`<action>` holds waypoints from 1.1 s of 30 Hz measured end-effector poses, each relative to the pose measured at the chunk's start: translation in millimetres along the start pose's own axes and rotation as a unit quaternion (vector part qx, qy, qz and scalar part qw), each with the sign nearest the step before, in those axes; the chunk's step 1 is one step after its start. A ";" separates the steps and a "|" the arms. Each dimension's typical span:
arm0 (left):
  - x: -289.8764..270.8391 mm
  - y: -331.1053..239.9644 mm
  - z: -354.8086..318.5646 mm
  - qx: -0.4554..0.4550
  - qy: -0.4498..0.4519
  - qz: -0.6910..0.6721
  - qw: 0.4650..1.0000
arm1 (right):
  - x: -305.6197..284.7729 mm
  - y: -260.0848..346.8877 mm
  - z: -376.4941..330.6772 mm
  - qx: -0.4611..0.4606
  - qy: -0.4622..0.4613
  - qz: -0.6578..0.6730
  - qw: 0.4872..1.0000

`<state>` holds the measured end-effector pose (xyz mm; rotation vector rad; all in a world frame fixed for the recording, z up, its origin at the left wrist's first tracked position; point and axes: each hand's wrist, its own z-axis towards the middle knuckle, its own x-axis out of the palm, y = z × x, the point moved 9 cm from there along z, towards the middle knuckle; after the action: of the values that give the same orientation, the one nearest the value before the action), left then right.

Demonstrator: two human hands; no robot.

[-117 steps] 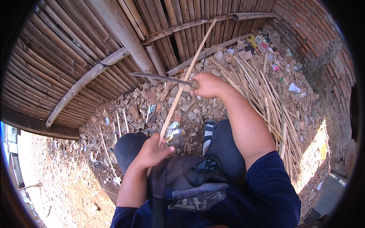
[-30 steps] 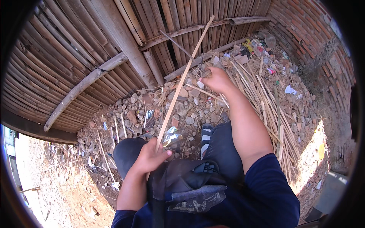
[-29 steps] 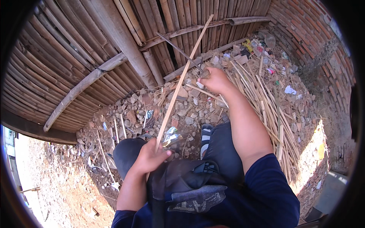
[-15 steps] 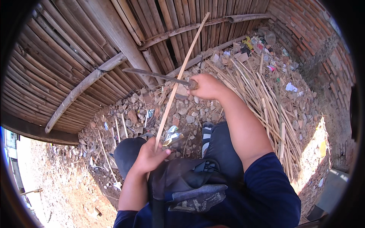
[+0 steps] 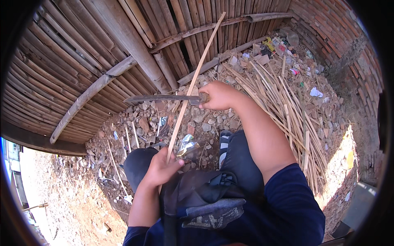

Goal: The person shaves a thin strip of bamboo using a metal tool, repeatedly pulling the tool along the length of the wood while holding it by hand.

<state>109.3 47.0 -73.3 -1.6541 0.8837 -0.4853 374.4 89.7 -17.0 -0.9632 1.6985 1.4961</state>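
The left hand [image 5: 164, 166] is closed around the near part of a long pale strip [image 5: 180, 117], its fingers curled and its thumb jutting to the right. Low by the left knee [image 5: 141, 164], this grip seems meant to steady the strip against the body, leaving its far length free; that slants away to the right, its tip in front of the bamboo wall [image 5: 78, 53].

The right hand [image 5: 221, 95], farther off, is wrapped around the short handle of a long knife [image 5: 164, 98]. The blade points left and crosses the strip just beyond the fist, probably because the part nearest the handle gives the firmest control (whether the edge bites into the strip, I cannot tell). With the hands well apart, the left one sits clear of the blade.

To the right, a pile of similar strips [image 5: 283, 106] lies roughly lengthwise on the rubble [image 5: 205, 127], near the right arm and perhaps placed for easy reach. A sandalled foot [image 5: 224, 145] rests on the ground between the pile and a shiny wrapper [image 5: 187, 144]; the bent legs appear to give a low, stable seat.
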 end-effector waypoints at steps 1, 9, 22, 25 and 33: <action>1.4 -0.5 0.2 -0.005 0.002 -0.008 1.000 | -2.2 -11.7 1.2 0.009 -0.017 0.037 0.999; -1.7 3.6 0.9 -0.010 0.000 -0.014 1.000 | -31.0 -57.1 -9.0 0.140 -0.134 0.094 0.977; 3.1 -4.2 0.7 0.005 0.010 -0.030 0.999 | -20.4 -43.5 -2.0 0.070 -0.083 0.069 0.992; -1.9 3.7 1.8 0.000 0.001 -0.010 1.000 | -31.7 -54.9 -8.2 0.128 -0.142 0.097 0.977; -3.6 2.2 2.4 -0.008 -0.016 0.065 0.998 | 4.2 5.5 -4.0 -0.002 -0.002 -0.030 1.000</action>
<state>108.0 51.1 -75.6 -1.6039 0.9658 -0.3617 367.5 85.7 -17.5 -1.0034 1.6504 1.4619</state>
